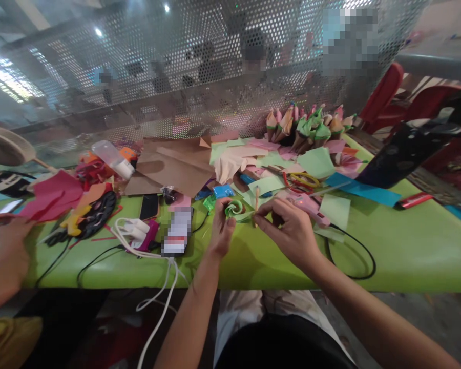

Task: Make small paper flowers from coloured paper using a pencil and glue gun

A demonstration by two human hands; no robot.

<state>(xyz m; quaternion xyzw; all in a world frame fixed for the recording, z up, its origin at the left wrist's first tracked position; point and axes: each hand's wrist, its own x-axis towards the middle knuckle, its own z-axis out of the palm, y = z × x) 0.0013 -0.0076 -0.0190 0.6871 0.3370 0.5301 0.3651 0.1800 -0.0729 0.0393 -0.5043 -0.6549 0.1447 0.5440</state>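
Observation:
My left hand (222,233) is closed round a green paper flower (234,208), rolled in a spiral that faces up. My right hand (288,225) pinches a thin, light wooden stick (257,199) upright between thumb and fingers, just right of the flower. A strip of pale green paper seems to run from the flower toward the stick; I cannot tell whether it touches it. Beyond my right hand lies a pink tool (311,206) with a black cord, resembling a glue gun, beside a pale green paper sheet (336,214).
Paper flowers (311,125) stand in a bunch at the back right. Brown paper (174,164) lies at the back. A phone (177,231) with white cables is left of my hands, and a dark bottle (403,151) is at right. Another person's hand (9,251) is at far left.

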